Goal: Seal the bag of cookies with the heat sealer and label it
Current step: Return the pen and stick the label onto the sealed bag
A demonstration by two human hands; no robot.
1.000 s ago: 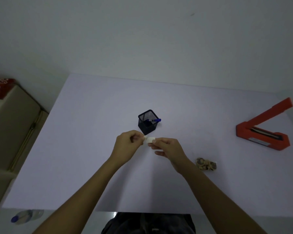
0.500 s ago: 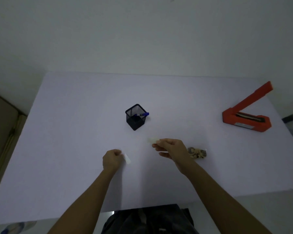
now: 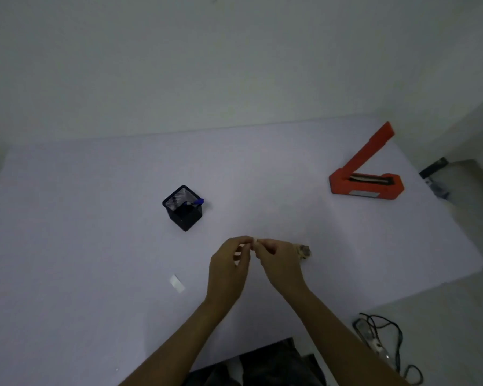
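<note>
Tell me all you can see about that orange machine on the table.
The heat sealer is an orange, plastic-looking device with a long flat base and a hinged lever arm raised at a slant, so it stands open. A dark sealing strip runs along the base, with a pale label on its front side. It sits at the table's far right, and nothing touches it.

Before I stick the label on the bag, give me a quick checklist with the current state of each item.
1. Label pinched between left hand and right hand: ok.
2. Backing strip discarded on the table: ok.
3. Bag of cookies within reach beside the right hand: ok.
4. Bag sealed: cannot tell.
5. Heat sealer arm raised, nothing in it: ok.
6. Label written on: cannot tell.
</note>
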